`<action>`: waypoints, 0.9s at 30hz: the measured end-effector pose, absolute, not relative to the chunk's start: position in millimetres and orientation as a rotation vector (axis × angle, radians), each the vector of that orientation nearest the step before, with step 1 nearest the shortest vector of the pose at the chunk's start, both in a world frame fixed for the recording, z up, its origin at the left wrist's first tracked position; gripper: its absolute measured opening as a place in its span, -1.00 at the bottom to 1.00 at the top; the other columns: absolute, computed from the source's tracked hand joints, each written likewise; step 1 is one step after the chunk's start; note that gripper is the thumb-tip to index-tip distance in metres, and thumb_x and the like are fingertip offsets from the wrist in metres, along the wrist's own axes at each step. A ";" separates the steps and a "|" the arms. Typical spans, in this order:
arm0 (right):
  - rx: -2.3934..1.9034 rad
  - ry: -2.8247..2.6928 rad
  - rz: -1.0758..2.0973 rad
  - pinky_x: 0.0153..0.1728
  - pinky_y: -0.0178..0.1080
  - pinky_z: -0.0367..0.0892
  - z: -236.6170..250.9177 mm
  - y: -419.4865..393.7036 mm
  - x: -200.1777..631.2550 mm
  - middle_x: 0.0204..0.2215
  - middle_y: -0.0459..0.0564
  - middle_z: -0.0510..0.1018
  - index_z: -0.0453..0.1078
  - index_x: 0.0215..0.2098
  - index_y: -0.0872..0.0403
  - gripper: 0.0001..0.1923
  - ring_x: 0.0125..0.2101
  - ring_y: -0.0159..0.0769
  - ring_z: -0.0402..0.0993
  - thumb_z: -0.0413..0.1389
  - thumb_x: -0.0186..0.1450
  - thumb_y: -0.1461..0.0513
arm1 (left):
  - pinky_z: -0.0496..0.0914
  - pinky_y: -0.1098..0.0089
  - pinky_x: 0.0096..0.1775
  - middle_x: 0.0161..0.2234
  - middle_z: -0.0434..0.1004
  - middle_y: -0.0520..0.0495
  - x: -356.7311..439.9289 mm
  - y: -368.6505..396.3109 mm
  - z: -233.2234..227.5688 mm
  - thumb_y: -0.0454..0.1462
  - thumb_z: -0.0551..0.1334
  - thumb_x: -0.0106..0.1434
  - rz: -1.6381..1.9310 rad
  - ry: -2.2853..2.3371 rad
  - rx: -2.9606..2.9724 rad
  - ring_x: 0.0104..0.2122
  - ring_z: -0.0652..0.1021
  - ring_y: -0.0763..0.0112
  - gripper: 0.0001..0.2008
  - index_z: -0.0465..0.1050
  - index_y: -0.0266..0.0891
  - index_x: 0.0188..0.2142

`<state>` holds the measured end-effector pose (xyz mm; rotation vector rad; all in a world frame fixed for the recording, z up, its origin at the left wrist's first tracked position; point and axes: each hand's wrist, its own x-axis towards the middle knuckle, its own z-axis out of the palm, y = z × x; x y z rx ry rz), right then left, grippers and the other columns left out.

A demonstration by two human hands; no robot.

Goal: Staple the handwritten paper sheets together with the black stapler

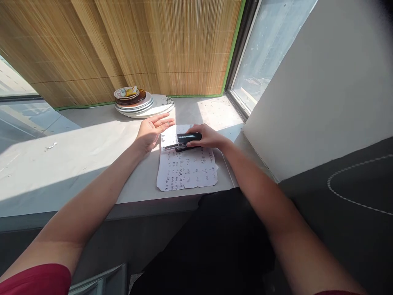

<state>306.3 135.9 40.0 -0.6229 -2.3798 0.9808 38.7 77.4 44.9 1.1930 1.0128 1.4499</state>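
A black stapler (188, 137) is in my right hand (208, 136), which wraps round its right end from above. Its upper and lower parts stand apart at the left, and a thin dark shiny strip (170, 147) reaches out leftward between them. Beneath lies a white sheet of paper (190, 174) covered in handwriting, with ragged lower corners. My left hand (151, 132) rests at the upper left edge of the paper, fingers stretched out and a ring on one of them. Nothing shows in its grasp.
Stacked plates (135, 102) stand behind my left hand, a small yellow packet (131, 91) on top. A bamboo blind (138, 49) hangs along the back of the white ledge (76, 164). Small white scraps (51, 145) lie at left. A wall (322, 90) borders the right.
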 end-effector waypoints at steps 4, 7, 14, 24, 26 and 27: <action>-0.490 -2.293 0.728 0.24 0.06 0.38 53.5 125.5 303.9 0.27 0.00 0.58 0.59 0.24 -0.19 -0.56 0.28 -0.01 0.41 0.14 0.54 -0.15 | 0.57 -0.03 0.18 -0.18 0.79 -0.26 42.8 72.2 46.9 -0.22 0.66 0.11 1.413 1.109 1.266 -0.01 0.76 -0.09 -0.52 0.70 -0.25 0.02; -0.379 -2.374 0.612 0.37 0.10 0.24 59.2 121.1 301.4 0.39 -0.03 0.47 0.54 0.31 -0.24 -0.56 0.38 -0.03 0.33 0.07 0.60 -0.11 | 0.60 0.04 0.06 -0.29 0.76 -0.18 42.6 70.6 45.8 -0.14 0.69 0.08 1.369 1.148 1.350 -0.13 0.76 -0.02 -0.55 0.71 -0.19 -0.08; -0.358 -2.362 0.732 0.36 0.13 0.21 55.9 120.5 294.3 0.22 -0.04 0.66 0.60 0.26 -0.21 -0.56 0.27 -0.05 0.48 0.06 0.60 -0.13 | 0.53 0.14 -0.05 -0.29 0.72 -0.11 39.6 73.0 41.3 -0.06 0.72 -0.02 1.389 1.178 1.478 -0.13 0.70 0.06 -0.49 0.69 -0.14 -0.12; -1.321 -1.754 0.656 0.19 0.11 0.49 25.4 182.1 341.2 -0.01 0.13 0.73 0.68 -0.04 -0.04 -0.62 0.14 0.10 0.56 0.18 0.47 -0.08 | 0.21 0.09 0.36 0.01 0.74 -0.09 -7.9 100.7 26.7 -0.12 0.40 0.25 1.386 1.736 1.752 0.25 0.50 -0.04 -0.82 0.68 -0.11 -0.20; -1.451 -1.731 0.689 0.20 0.08 0.49 14.8 191.4 346.5 -0.06 0.09 0.75 0.66 -0.15 -0.04 -0.73 0.05 0.03 0.62 0.16 0.47 0.04 | 0.14 0.05 0.43 0.01 0.75 -0.11 -13.7 105.5 20.3 -0.13 0.42 0.16 1.310 1.713 1.764 0.31 0.45 -0.15 -0.87 0.65 -0.03 -0.29; -1.487 -1.733 0.703 0.20 0.06 0.49 11.3 193.5 347.3 -0.07 0.07 0.76 0.65 -0.18 -0.04 -0.75 0.02 -0.01 0.63 0.14 0.47 0.08 | 0.13 0.04 0.45 0.00 0.76 -0.11 -14.9 106.8 18.1 -0.13 0.42 0.14 1.278 1.703 1.770 0.32 0.44 -0.17 -0.89 0.63 -0.01 -0.31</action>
